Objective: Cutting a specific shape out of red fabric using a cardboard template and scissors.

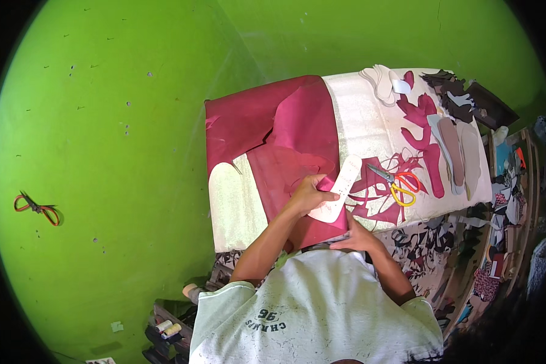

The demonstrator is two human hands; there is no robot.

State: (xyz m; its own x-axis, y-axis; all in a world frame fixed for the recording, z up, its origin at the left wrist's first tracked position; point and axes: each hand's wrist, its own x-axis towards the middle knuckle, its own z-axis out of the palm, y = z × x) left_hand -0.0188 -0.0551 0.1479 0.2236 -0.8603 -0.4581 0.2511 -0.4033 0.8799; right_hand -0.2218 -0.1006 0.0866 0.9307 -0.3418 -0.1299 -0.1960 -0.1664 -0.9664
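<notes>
My left hand (309, 197) is closed on a pale, sole-shaped template (349, 174), its thumb lying across the upper face. Under the template is a maroon sheet (320, 232), bent up at the near table edge. My right hand (359, 238) is at that edge, thumb up and fingers curled near the sheet's right corner; part of its grip is hidden. Scissors (397, 183) with one red and one yellow handle rest just right of the template, on a tangle of maroon offcuts (385, 209).
More maroon material (242, 130) covers the table's left half. Cut maroon pieces (431, 167), sole-shaped pieces (450, 151) and dark scraps (458, 97) lie on the right. A dark tray (494, 106) stands at the far right corner. Another cutting tool (36, 208) hangs on the green wall.
</notes>
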